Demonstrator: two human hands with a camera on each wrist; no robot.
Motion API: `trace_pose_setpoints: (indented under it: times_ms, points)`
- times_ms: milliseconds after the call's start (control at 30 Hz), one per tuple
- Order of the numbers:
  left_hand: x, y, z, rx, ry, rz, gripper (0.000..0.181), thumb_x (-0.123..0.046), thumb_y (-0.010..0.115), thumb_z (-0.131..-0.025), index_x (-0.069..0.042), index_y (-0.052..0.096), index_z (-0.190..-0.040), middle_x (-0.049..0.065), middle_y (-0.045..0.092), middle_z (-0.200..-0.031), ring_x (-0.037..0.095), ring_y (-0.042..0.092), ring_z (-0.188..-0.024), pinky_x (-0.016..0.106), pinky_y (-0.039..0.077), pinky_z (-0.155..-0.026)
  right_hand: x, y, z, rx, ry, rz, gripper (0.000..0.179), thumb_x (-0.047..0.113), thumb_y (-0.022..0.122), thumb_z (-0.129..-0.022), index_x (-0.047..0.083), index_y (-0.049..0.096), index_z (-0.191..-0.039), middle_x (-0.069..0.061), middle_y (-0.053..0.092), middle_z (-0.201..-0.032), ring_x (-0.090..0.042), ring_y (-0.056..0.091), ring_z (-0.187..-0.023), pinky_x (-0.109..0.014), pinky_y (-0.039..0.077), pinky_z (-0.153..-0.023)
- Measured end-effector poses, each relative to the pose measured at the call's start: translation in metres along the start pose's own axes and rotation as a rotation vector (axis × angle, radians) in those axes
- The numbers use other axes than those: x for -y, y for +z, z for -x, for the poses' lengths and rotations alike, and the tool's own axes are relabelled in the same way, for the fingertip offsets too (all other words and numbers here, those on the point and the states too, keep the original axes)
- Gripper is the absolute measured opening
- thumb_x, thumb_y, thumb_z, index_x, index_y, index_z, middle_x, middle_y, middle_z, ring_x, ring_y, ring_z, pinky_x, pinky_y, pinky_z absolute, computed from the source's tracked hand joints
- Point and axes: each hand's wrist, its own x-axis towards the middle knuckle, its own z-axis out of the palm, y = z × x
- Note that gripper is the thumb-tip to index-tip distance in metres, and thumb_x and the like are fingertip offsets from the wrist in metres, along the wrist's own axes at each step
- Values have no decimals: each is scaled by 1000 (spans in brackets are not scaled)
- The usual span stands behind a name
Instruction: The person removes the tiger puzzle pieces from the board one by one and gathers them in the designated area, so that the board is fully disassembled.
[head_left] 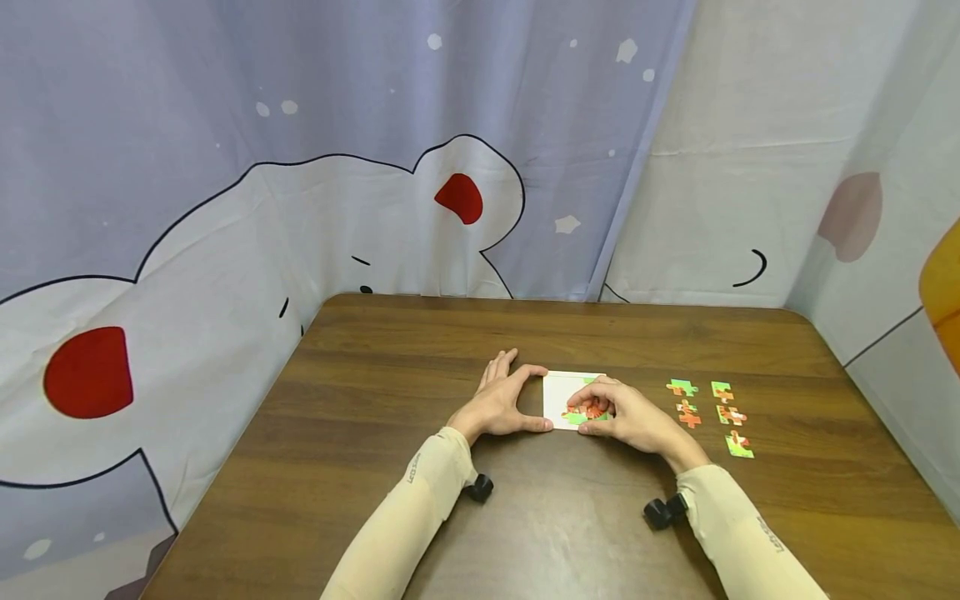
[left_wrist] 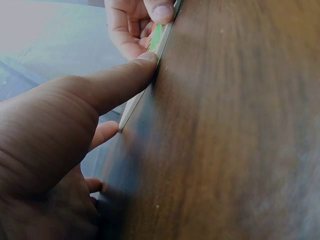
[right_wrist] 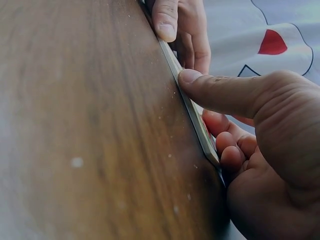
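A white square puzzle board (head_left: 557,392) lies flat on the table, with orange, red and green jigsaw pieces in its near right part. My left hand (head_left: 498,407) holds the board's left side, the thumb at the near corner and the index finger at the far one. Over the right part, my right hand (head_left: 626,417) bends its fingers onto a green-and-orange puzzle piece (head_left: 576,417), with its thumb (right_wrist: 192,77) at the board's near edge. In the left wrist view, a green bit of puzzle (left_wrist: 156,37) shows between the right hand's fingers. The right hand covers much of the assembled picture.
Several loose jigsaw pieces lie to the right of the board, among them a green-edged one (head_left: 739,445) and an orange one (head_left: 687,415). The brown wooden table (head_left: 375,358) ends at a patterned curtain (head_left: 337,225) behind and at the sides.
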Motion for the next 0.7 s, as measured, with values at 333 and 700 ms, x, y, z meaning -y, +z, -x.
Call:
trace_pose_setpoints:
  times_ms: [333, 700]
  points:
    - [9, 6, -3, -23, 24, 6, 89, -49, 98, -83, -27, 56, -158, 24, 12, -184, 45, -1, -172, 64, -1, -137, -3, -1, 1, 3, 24, 25, 37, 17, 92, -93, 17, 80, -128, 0, 72, -118, -17, 61, -94, -27, 51, -82]
    - [8, 6, -3, -25, 16, 0, 89, -53, 97, -83, -29, 56, -158, 23, 12, -184, 44, -1, -173, 63, -2, -138, -6, -3, 1, 3, -5, -19, 33, 17, 91, -96, 17, 80, -127, -4, 70, -114, -21, 59, -90, -30, 48, -78]
